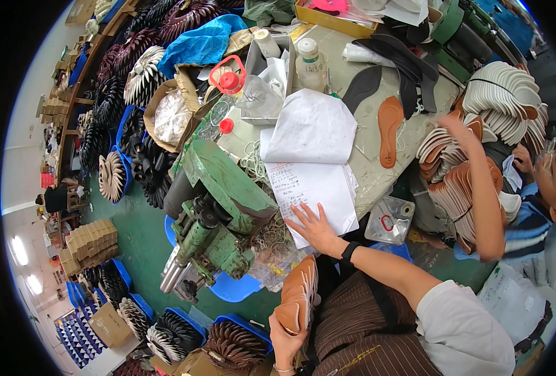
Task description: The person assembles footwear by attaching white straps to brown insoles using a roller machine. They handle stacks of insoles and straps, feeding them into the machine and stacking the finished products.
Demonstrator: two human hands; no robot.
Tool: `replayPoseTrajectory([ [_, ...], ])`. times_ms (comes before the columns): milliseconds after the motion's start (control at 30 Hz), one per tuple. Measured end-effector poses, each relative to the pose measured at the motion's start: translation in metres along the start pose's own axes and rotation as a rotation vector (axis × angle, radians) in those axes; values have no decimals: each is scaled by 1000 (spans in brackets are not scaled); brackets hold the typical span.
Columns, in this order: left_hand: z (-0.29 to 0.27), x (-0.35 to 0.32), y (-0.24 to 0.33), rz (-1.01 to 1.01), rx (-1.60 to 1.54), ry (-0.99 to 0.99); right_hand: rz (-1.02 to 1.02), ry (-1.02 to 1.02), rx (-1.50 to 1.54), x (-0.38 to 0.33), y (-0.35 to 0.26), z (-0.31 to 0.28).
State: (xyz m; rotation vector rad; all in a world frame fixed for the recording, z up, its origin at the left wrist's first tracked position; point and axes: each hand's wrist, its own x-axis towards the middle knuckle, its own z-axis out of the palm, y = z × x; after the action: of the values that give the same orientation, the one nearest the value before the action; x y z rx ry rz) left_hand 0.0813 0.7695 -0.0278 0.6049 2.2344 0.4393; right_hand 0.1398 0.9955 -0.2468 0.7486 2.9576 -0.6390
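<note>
My left hand (286, 343) grips the lower end of a bundle of tan insoles (298, 294) with pale edges, held upright close to my apron. Spread flat, my right hand (315, 229) presses on a sheet of an open paper pad (319, 185) covered in handwriting. The pad's upper sheet (312, 128) is folded back toward the far side. A green machine (218, 194) with a metal cylinder stands just left of the pad. Beyond the pad's right side, a single brown insole (388, 131) lies on the table (369, 188), beside dark insoles (409, 69).
At right, a co-worker's raised arm (481, 194) is among bundled pale and brown insoles (503, 91). A clear bottle (311, 66), a grey box (284, 56) and a red-capped container (231, 81) stand at the back. Blue bins (240, 329) of shoe parts line the green floor.
</note>
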Motion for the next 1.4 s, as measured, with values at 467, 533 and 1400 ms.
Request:
replayPoseTrajectory([
  [467,-12,-2,18,31,-40,-12,-4,-20,57,0,1,-11],
  [533,-16,-2,21,26,-75,-27,-8,10,131,1,2,-20],
  [1400,27,91,104,151,-703,-143,803,538,1252,-56,209,-56],
])
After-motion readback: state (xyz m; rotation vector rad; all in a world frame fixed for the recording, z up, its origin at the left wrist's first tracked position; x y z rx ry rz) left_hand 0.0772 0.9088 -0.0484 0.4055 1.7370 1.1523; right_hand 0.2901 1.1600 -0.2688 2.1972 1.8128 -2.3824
